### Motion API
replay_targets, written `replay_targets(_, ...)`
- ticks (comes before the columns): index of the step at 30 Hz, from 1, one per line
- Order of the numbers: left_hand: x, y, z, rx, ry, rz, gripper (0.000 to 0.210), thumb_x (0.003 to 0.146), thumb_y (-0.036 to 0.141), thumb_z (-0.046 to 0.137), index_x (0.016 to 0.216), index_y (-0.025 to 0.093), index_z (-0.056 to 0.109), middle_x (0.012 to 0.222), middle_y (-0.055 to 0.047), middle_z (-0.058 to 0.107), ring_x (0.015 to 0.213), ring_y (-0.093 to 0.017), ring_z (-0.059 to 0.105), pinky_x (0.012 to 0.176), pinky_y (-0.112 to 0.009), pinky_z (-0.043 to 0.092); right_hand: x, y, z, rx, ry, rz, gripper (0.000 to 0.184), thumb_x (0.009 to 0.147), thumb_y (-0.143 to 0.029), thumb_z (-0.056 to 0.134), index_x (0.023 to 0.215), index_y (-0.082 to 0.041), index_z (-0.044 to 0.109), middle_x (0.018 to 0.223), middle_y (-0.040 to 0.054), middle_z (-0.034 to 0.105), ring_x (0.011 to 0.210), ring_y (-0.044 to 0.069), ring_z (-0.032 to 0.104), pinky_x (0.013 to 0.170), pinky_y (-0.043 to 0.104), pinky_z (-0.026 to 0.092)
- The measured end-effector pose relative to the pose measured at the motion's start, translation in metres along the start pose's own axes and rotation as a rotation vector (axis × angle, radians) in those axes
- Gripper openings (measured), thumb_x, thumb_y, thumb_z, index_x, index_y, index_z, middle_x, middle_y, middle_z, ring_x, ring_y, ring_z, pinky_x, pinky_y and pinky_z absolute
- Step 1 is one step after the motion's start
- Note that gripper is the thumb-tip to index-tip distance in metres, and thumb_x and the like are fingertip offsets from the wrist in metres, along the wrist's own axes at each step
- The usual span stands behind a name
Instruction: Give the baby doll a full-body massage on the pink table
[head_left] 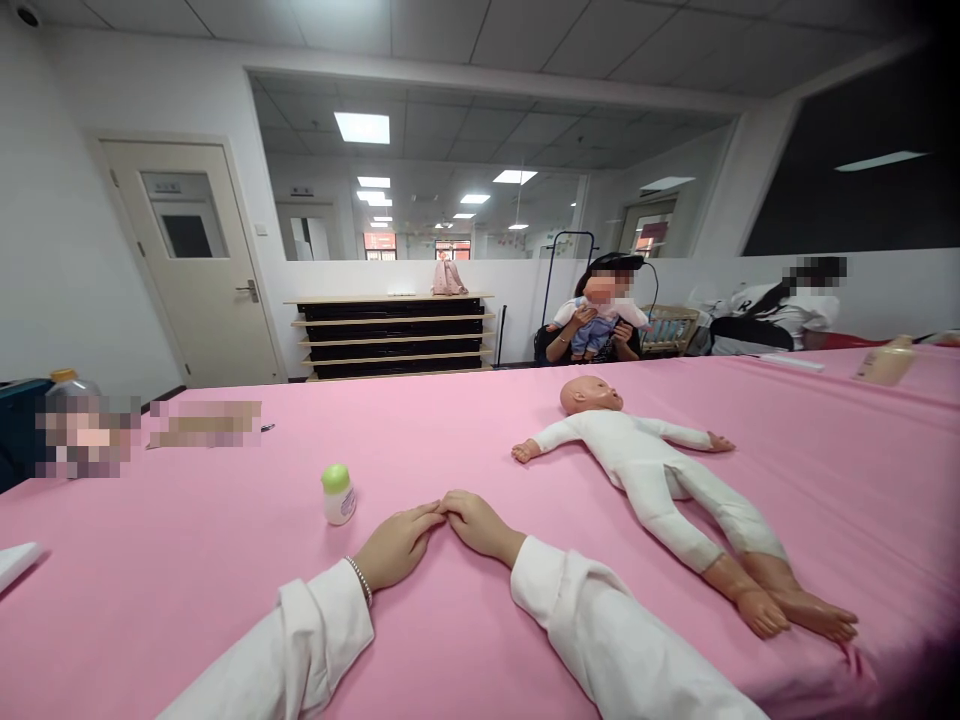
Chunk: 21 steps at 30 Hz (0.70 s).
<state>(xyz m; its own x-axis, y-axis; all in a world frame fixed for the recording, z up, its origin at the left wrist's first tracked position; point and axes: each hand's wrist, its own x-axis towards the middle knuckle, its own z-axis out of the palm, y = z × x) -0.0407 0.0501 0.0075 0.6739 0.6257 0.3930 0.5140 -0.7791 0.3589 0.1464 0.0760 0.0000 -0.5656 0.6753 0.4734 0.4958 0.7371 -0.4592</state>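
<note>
My left hand, with a beaded bracelet at the wrist, rests on the pink cloth with its fingers stretched out. The fingertips of my right hand meet and slightly overlap those of the left. Its fingers lie loosely bent, and I see nothing held in either hand. A small white bottle with a green cap stands just beyond my left hand. To the right of my hands a baby doll in a white suit lies on its back, head away from me and arms spread.
Pink cloth covers the wide table. At the left are a clear bottle with a yellow cap and a blurred flat item. A beige bottle stands far right. Past the table, a person holds another doll.
</note>
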Motion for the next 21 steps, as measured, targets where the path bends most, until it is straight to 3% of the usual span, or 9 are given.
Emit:
replay_targets(11, -0.006, -0.006, 0.002, 0.038, -0.050, -0.001, 0.038, 0.087, 0.018, 0.033, 0.120, 0.027, 0.052, 0.129, 0.003, 0.049, 0.116, -0.012, 0.048, 0.100, -0.027, 0.038, -0.009, -0.012, 0.002, -0.036, -0.052, 0.067, 0.024, 0.080, -0.008, 0.043, 0.087, -0.017, 0.064, 0.089, 0.0055, 0.059, 0.088, 0.015, 0.053, 0.084, 0.029, 0.043)
replay_targets(21, -0.009, -0.002, 0.000, 0.035, -0.051, 0.000, 0.037, 0.090, 0.022, 0.031, 0.119, 0.027, 0.053, 0.129, 0.002, 0.049, 0.116, -0.012, 0.047, 0.101, -0.026, 0.037, -0.011, -0.017, -0.001, -0.102, -0.110, 0.038, 0.024, 0.083, -0.012, 0.042, 0.091, -0.017, 0.064, 0.093, 0.0063, 0.059, 0.091, 0.015, 0.053, 0.086, 0.030, 0.042)
